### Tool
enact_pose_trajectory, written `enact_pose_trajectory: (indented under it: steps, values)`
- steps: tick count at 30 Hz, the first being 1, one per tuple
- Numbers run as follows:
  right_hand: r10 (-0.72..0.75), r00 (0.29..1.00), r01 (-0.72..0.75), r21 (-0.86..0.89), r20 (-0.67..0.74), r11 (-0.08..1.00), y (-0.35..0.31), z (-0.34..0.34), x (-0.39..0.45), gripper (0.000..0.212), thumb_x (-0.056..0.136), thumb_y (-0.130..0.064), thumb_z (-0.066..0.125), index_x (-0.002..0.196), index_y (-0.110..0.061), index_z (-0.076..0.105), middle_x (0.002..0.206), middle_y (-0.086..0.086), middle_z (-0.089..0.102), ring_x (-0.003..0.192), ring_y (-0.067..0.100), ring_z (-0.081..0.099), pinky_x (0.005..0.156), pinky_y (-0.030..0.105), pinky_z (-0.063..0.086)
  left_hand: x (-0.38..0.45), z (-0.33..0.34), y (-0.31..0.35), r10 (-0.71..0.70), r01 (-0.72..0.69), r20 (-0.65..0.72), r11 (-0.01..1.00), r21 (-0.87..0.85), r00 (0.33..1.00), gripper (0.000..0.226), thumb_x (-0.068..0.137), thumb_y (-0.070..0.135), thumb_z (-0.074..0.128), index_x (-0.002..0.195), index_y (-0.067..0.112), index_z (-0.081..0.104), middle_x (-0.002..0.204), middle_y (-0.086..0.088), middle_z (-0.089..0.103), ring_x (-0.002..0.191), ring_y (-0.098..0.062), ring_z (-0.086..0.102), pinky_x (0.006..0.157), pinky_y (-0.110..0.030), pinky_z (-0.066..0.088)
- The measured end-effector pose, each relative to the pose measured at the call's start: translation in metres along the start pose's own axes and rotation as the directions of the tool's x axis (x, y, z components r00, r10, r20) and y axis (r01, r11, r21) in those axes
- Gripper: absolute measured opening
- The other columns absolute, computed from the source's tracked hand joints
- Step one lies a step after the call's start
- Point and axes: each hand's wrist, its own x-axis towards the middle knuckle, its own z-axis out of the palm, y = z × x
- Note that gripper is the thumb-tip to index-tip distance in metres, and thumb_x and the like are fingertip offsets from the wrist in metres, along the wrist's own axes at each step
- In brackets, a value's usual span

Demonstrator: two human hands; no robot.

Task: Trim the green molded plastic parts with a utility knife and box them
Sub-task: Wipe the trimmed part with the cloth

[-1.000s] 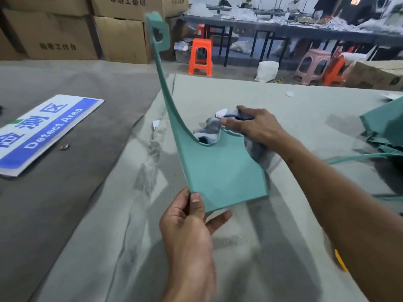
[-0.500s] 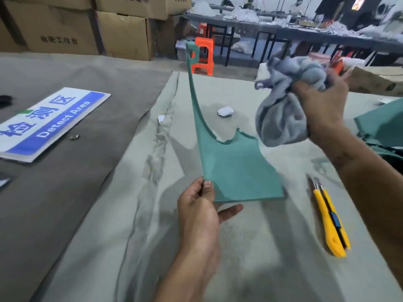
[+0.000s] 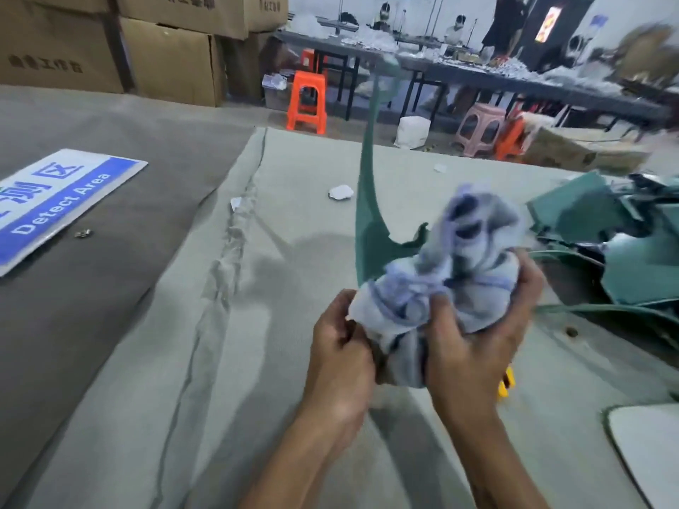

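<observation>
Clearly early: both the left hand [image 3: 340, 347] and right hand [image 3: 474, 336] clutch a rag [image 3: 455, 259] against one upright part [image 3: 371, 229]; knife [image 3: 506, 384] idle, nothing boxed, pile [image 3: 602, 229] at the table's right edge waiting.

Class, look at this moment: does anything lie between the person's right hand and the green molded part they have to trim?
Yes. The right hand grips a bunched grey-blue rag, which sits between it and the green part. The left hand holds the part's lower edge, also touching the rag.
</observation>
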Motion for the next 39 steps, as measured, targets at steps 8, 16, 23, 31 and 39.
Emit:
enact_pose_trajectory:
  steps: [8, 16, 23, 31, 39]
  values:
    - [0.139, 0.953, -0.093, -0.175, 0.268, 0.98, -0.02, -0.002, 0.018, 0.054, 0.07, -0.033, 0.077, 0.119, -0.034, 0.055, 0.111, -0.011, 0.071, 0.1, 0.015, 0.07, 0.083, 0.045, 0.057, -0.006, 0.004, -0.001, 0.05, -0.052, -0.027, 0.996, -0.078, 0.998, 0.028, 0.079, 0.003, 0.057, 0.099, 0.013, 0.074, 0.096, -0.005, 0.079, 0.088, -0.019, 0.076, 0.071, -0.028, 0.06]
    - [0.141, 0.896, -0.063, -0.196, 0.42, 0.979, -0.041, -0.02, 0.021, 0.032, 0.068, -0.033, 0.069, 0.096, -0.029, 0.055, 0.08, -0.009, 0.069, 0.065, 0.009, 0.062, 0.057, 0.031, 0.051, -0.022, -0.004, -0.005, -0.234, 0.233, -0.016, 0.972, -0.043, 0.972, 0.031, 0.098, -0.012, 0.049, 0.085, 0.01, 0.066, 0.062, 0.009, 0.071, 0.069, -0.014, 0.069, 0.063, -0.028, 0.057]
    - [0.134, 0.983, -0.096, -0.279, 0.123, 0.956, -0.025, 0.004, 0.04, 0.032, 0.082, -0.019, 0.073, 0.099, -0.028, 0.047, 0.085, -0.012, 0.066, 0.075, 0.011, 0.064, 0.066, 0.04, 0.053, -0.009, 0.004, 0.016, -0.015, 0.02, 0.03, 0.984, -0.176, 0.999, 0.045, 0.096, -0.015, 0.043, 0.114, 0.015, 0.07, 0.106, -0.008, 0.078, 0.096, -0.025, 0.075, 0.08, -0.039, 0.062]
    - [0.076, 0.993, -0.064, -0.122, 0.094, 0.99, -0.005, 0.003, 0.029, 0.034, 0.079, -0.01, 0.071, 0.096, -0.032, 0.051, 0.085, -0.018, 0.066, 0.071, 0.001, 0.06, 0.063, 0.02, 0.047, 0.004, -0.015, 0.023, -0.119, 0.069, -0.126, 0.937, -0.343, 0.985, 0.018, 0.097, 0.013, 0.06, 0.111, 0.012, 0.071, 0.107, -0.015, 0.077, 0.092, -0.028, 0.075, 0.078, -0.036, 0.062]
    - [0.385, 0.841, -0.202, 0.44, -0.379, 0.875, 0.011, 0.001, 0.036, 0.025, 0.09, -0.009, 0.077, 0.105, -0.015, 0.058, 0.101, 0.001, 0.072, 0.091, 0.016, 0.07, 0.083, 0.035, 0.058, 0.0, -0.003, 0.014, -0.135, 0.121, -0.066, 0.976, -0.179, 0.989, 0.031, 0.109, 0.024, 0.046, 0.104, 0.012, 0.074, 0.105, -0.009, 0.078, 0.086, -0.026, 0.077, 0.068, -0.036, 0.06]
